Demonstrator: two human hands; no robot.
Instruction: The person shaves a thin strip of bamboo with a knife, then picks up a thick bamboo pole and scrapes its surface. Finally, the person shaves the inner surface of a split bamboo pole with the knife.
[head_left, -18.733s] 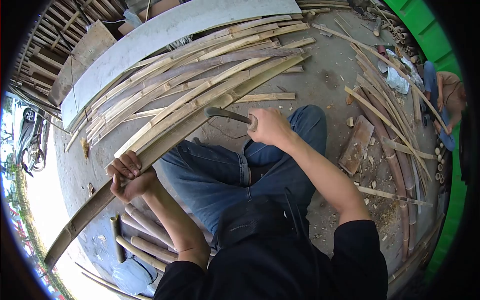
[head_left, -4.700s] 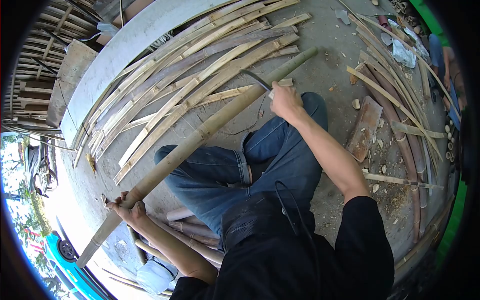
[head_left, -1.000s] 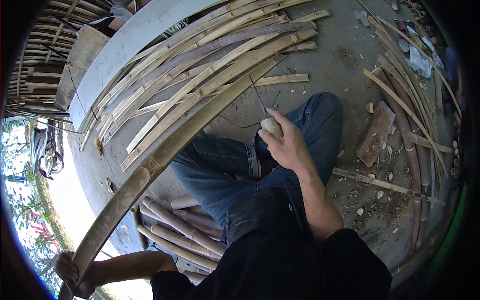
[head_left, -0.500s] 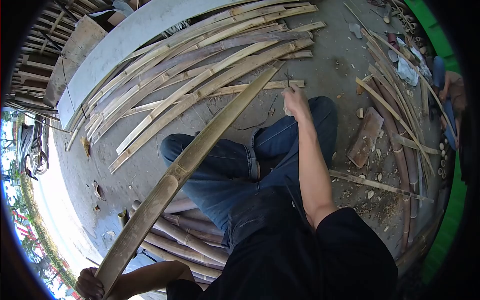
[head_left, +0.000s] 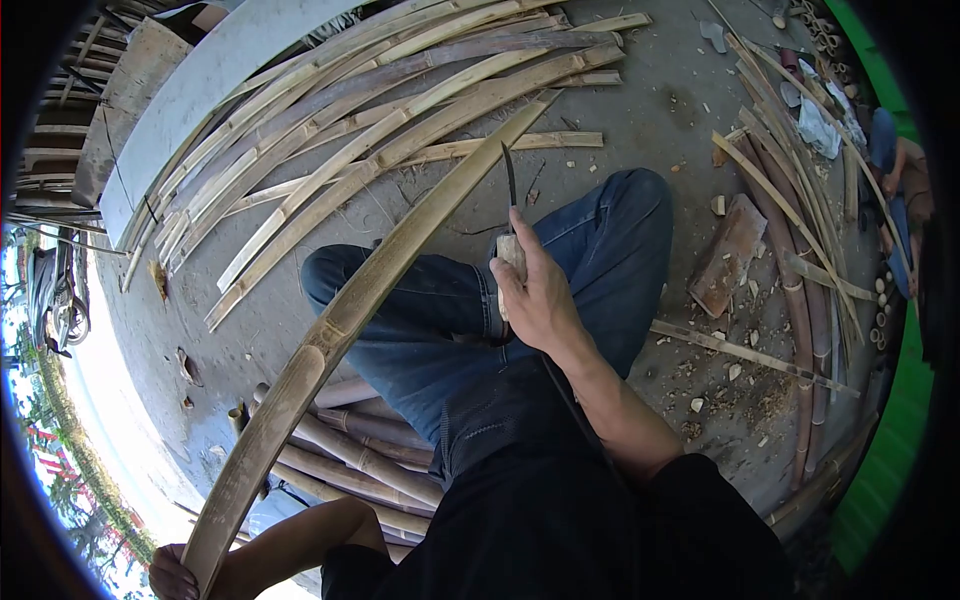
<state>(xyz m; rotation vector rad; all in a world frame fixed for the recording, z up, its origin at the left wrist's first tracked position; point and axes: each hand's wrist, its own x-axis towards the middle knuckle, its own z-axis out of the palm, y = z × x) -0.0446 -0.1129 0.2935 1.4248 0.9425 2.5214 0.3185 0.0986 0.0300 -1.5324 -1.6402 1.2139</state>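
Note:
A long split bamboo strip [head_left: 365,290] slants across my lap from the lower left to the upper middle. My left hand [head_left: 185,575] is closed round its lower end. In front of my body, my right hand [head_left: 535,300] grips a knife [head_left: 511,255] by its pale handle, the thumb lying along it. The thin dark blade points up, its tip close to the right edge of the strip near the strip's far end. Whether the blade touches the strip, I cannot tell.
Many split bamboo strips [head_left: 400,110] lie on the ground ahead. Bamboo poles [head_left: 370,465] lie at lower left, others [head_left: 800,330] at right. A reddish block [head_left: 728,255] sits among wood chips. Another person [head_left: 908,180] is at the far right edge.
My right hand has come down and left, nearer my body, with the knife now upright beside the strip. The strip has shifted slightly to the left as the view moved.

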